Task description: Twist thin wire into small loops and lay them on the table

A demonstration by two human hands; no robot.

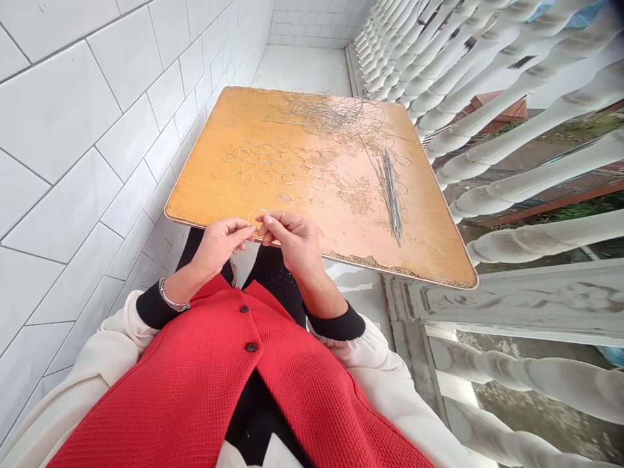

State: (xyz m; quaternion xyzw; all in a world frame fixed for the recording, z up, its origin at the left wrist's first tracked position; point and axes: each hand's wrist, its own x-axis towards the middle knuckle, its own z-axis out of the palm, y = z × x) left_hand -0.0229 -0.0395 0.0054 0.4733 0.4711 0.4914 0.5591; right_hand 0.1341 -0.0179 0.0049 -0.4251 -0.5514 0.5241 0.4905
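Note:
Both my hands meet at the near edge of a worn wooden table (429, 221). Between them is a small thin wire ring (257, 214). My left hand (219, 244) pinches its left side with closed fingers, and my right hand (292, 240) pinches its right side. Several finished wire rings (273, 164) lie flat in rows in the middle of the table. A bundle of straight wire pieces (390, 188) lies to the right of them. A tangled heap of loose wire (336, 116) sits at the far side.
A white tiled wall (88, 143) runs close along the table's left side. A white stone balustrade (511, 97) stands on the right. The tiled floor (302, 65) shows beyond the table. I wear a red vest and a bracelet (170, 300) on my left wrist.

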